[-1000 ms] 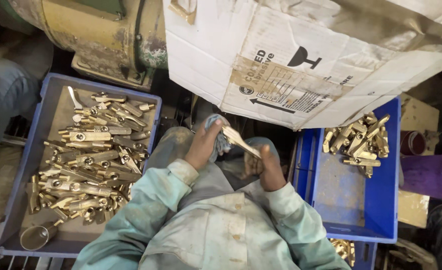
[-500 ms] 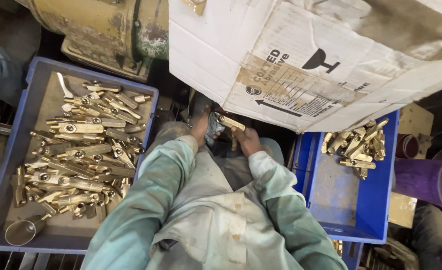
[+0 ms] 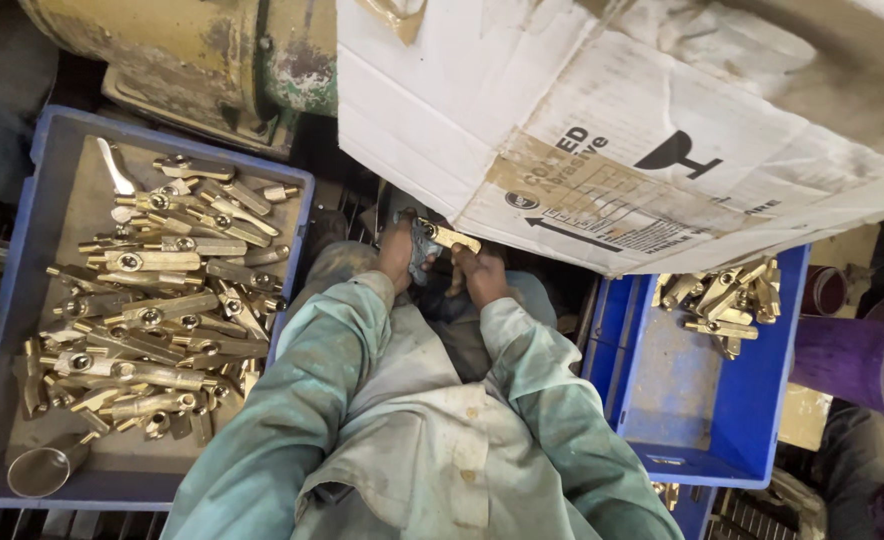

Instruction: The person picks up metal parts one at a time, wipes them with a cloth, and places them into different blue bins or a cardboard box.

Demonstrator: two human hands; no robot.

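My left hand [image 3: 399, 252] and my right hand [image 3: 481, 274] are close together just under the edge of a cardboard sheet [image 3: 602, 130]. Between them they grip one long brass lever part [image 3: 449, 237], which points toward the cardboard. A grey-blue cloth [image 3: 424, 262] sits against my left palm. Both sleeves are pale green and dusty.
A blue crate [image 3: 22, 300] on my left holds several brass lever parts [image 3: 162, 300] and a small metal cup [image 3: 44, 470]. On my right, another blue crate [image 3: 702, 400] has several brass parts [image 3: 727, 295] in its far corner. An old yellowed machine housing [image 3: 212, 50] is ahead, a purple container [image 3: 862, 360] at far right.
Both hands have moved forward with the brass part, from over my lap to the edge of the cardboard. The view has shifted slightly forward and closer.
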